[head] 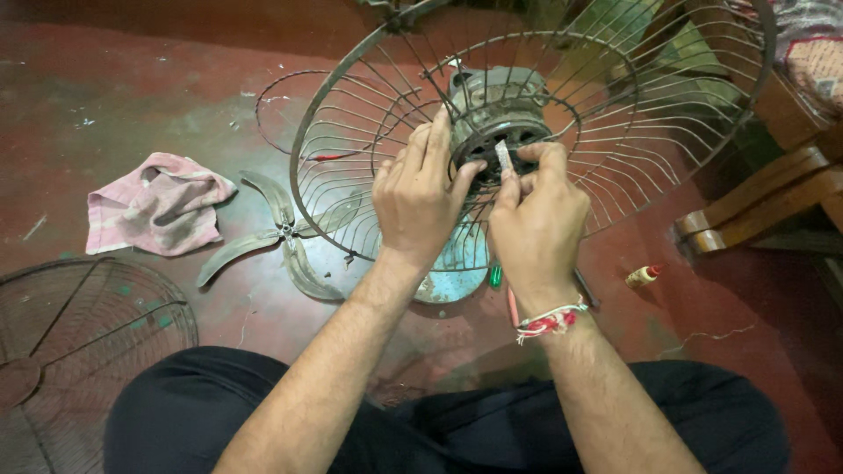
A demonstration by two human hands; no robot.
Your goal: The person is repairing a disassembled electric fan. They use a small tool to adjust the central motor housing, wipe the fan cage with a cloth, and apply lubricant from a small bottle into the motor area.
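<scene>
Head view: worn dark-red concrete floor [132, 96], brown wooden furniture legs [764, 202] at right. One round grey wire fan guard [667, 114] with grey motor hub [500, 118] stands centre. Left hand [421, 197] grips the hub rim; right hand [536, 211] pinches a small pale strip [502, 156] at the hub. One pink cloth [158, 206], one four-bladed grey fan blade [281, 237], one second flat guard [79, 342], one small yellow bottle [643, 276].

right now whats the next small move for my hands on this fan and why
Probably keep the left hand steadying the motor hub while the right hand works the small pale piece at the shaft; both hands already pinch there inside the rear cage.
</scene>
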